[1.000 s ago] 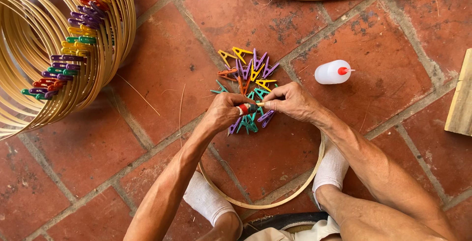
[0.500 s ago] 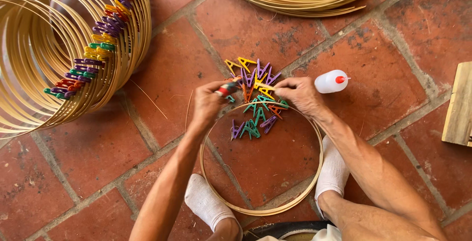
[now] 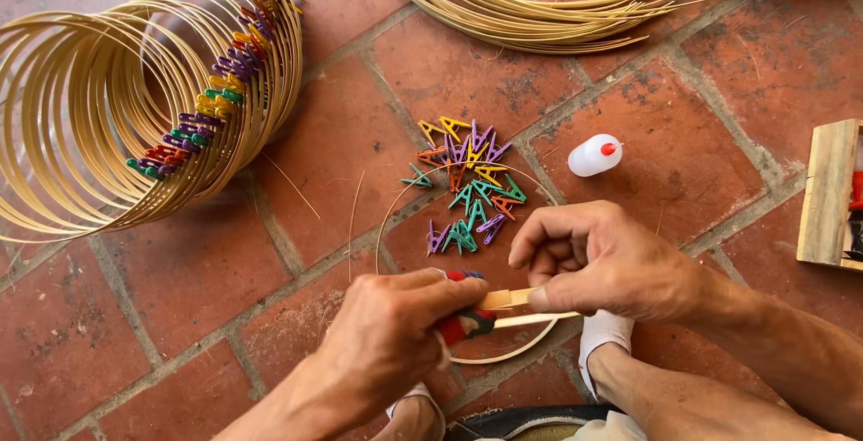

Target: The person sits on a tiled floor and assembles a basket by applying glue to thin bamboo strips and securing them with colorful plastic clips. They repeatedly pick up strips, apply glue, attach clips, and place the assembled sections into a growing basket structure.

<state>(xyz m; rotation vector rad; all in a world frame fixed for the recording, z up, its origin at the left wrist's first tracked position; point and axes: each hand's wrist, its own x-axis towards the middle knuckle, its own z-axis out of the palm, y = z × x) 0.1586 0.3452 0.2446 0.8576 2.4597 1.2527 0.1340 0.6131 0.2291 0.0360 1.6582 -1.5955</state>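
My left hand grips a knife with a red and dark wrapped handle, its end against the overlapping ends of a thin bamboo hoop. My right hand pinches those bamboo strip ends between thumb and fingers. The hoop lies on the terracotta tile floor and rings a small pile of coloured plastic clips. A small white glue bottle with a red tip lies on its side just beyond the hoop, to the right.
A big stack of finished bamboo hoops, held with rows of coloured clips, stands at the left. Bundles of loose bamboo strips lie along the top. A wooden box sits at the right edge. My white-socked feet are below.
Both hands came nearer to me, away from the clip pile, bringing the hoop's joint along. The view tilted down and the hoop stack now shows more fully.
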